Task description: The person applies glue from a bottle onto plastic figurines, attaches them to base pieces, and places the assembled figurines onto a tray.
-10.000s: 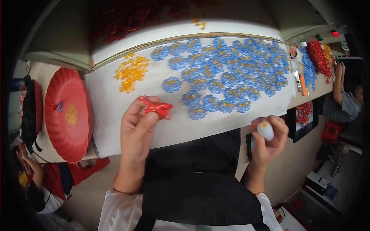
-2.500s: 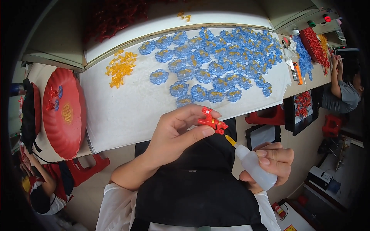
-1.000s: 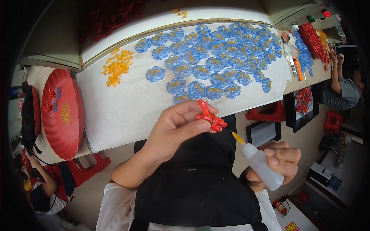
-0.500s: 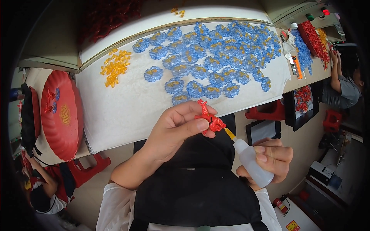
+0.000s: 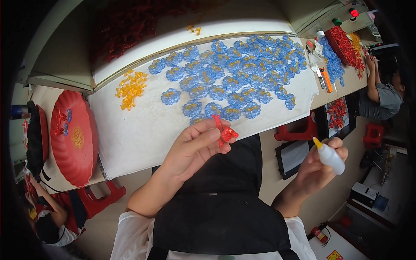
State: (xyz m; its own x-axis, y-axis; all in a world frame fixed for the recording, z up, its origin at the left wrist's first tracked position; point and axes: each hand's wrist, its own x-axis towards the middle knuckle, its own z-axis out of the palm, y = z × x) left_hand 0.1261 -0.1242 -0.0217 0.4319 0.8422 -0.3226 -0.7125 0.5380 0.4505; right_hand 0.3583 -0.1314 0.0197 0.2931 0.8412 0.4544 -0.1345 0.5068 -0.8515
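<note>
Your left hand (image 5: 193, 147) is pinching a glossy red plastic figurine (image 5: 228, 134) above the near edge of the white-covered desk (image 5: 134, 156); your right hand (image 5: 310, 172) is gripping a yellow-tipped white bottle (image 5: 332, 160); overtight squeezing could be causing drips.

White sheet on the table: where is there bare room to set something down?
The widest bare patch of the white sheet lies between the red tray, the yellow pieces and the left hand, which holds a red figure. A narrower strip runs right of that hand, between the blue pieces and the near edge. Those crowd the sheet's middle and right.
</note>
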